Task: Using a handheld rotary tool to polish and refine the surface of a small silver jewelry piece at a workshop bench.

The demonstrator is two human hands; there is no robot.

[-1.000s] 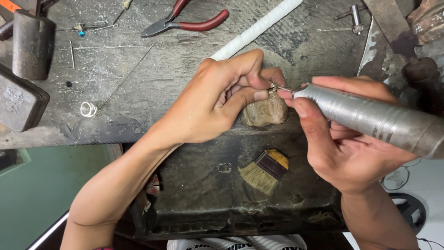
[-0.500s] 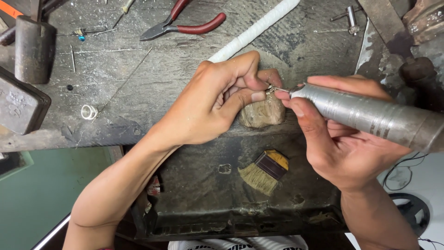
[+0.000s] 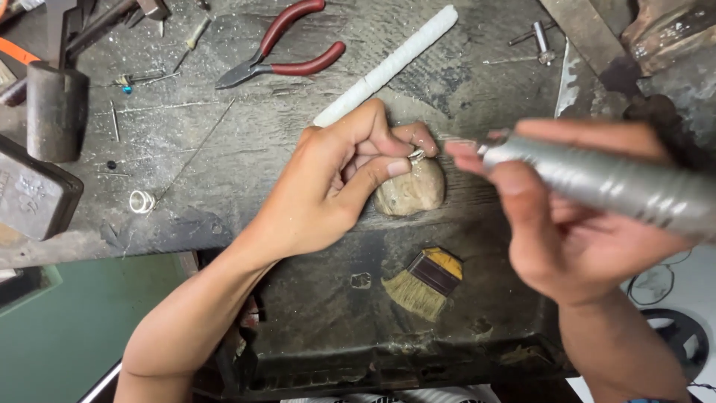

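Workbench of dark, scarred wood fills the head view, and a rounded wooden peg at its front edge serves as the landmark for everything else. The left hand rests just left of the peg, its fingers curled closed and its thumb and fingertips pinching a small silver ring directly above the peg's top. The right hand, to the right of the peg and blurred, is wrapped around a grey metal rotary handpiece whose narrow tip points left toward the ring; whether the tip touches the ring cannot be told through the blur.

Below the peg, in a dark tray under the bench edge, lies a small brush with a brown and yellow block and pale bristles. Up and to the left of the peg, a white ridged rod runs diagonally, its lower end passing behind the left hand. Farther up and left lie red-handled pliers. Well to the left of the peg, a second small ring lies on the bench, with a dark metal block beyond it at the edge of the view and a dark cylindrical hammer head above that block.
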